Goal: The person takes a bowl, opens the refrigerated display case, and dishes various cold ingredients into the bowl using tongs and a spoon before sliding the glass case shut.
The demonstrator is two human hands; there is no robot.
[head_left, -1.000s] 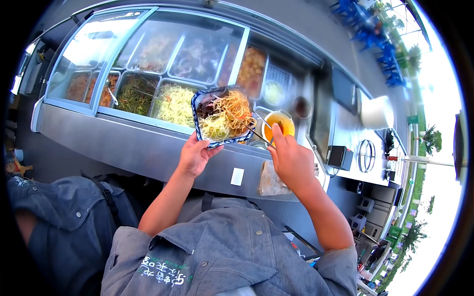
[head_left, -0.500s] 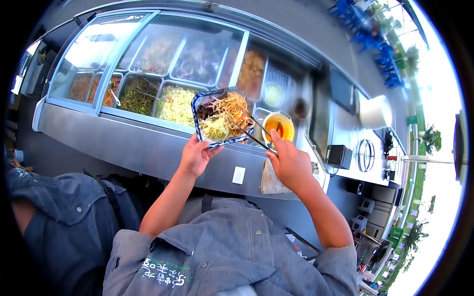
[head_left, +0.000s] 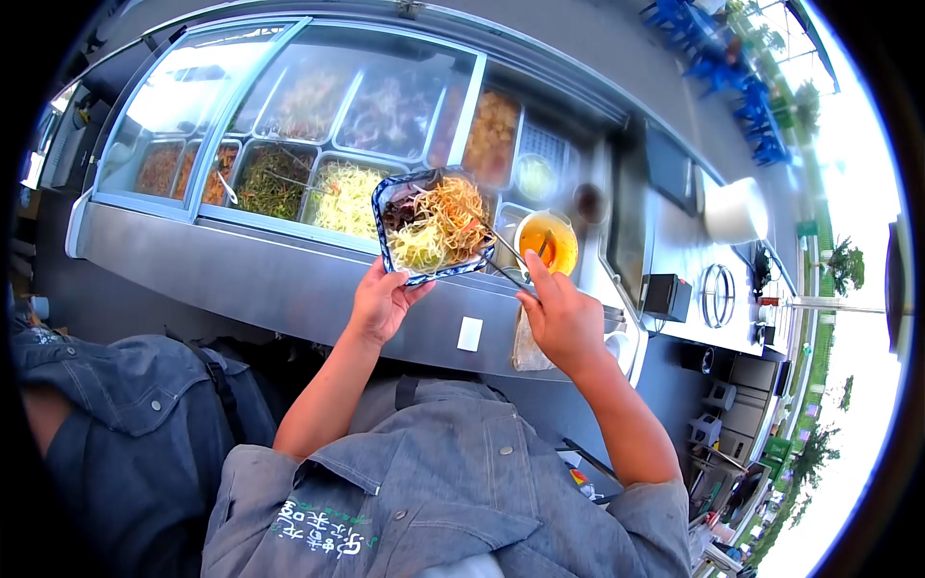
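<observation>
My left hand (head_left: 382, 302) grips the near-left edge of a blue-and-white square bowl (head_left: 384, 252), thumb at the rim and fingers underneath. In the bowl lie noodle-like strands (head_left: 448, 214), pale shredded vegetable (head_left: 416, 247) and some dark pieces (head_left: 401, 212). Held by my right hand (head_left: 561, 313) is a pair of metal tongs (head_left: 505, 260), closed round its handle end. The tips reach the right side of the food in the bowl. Just beyond the right fingers stands a tub of orange liquid (head_left: 562, 247) with a utensil in it.
A glass-covered case (head_left: 385, 58) holds metal trays, among them shredded pale vegetable (head_left: 339, 197) and dark greens (head_left: 273, 180). A cloth (head_left: 529, 345) lies on the counter's front edge. Another person in a grey shirt (head_left: 135, 405) is at my left. Farther right are a black box (head_left: 665, 296) and a white container (head_left: 737, 210).
My right hand and the tongs have shifted slightly, and the tong tips now sit nearer the bowl's right side. The bowl in my left hand has barely moved.
</observation>
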